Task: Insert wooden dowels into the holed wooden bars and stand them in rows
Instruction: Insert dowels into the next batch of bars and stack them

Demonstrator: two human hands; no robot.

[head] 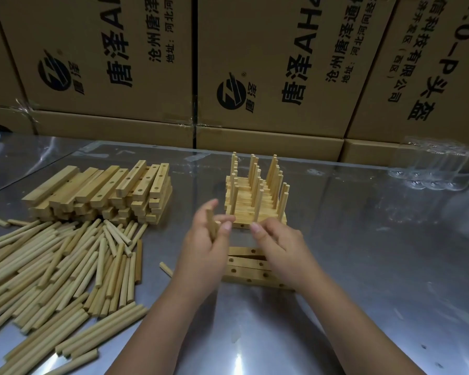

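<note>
Your one head-worn camera looks forward and down from close above the worktop (363, 266), facing the stacked cardboard boxes (282, 63) behind.

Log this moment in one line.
left hand: holds dowels | right hand: beside it, empty | holed bars: below hands | dowelled bars: behind

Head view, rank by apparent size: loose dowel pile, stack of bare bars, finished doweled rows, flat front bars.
1. loose dowel pile, though it lies nearest the camera
2. stack of bare bars
3. finished doweled rows
4. flat front bars, partly hidden, so 3 versus 4 is unsure
</note>
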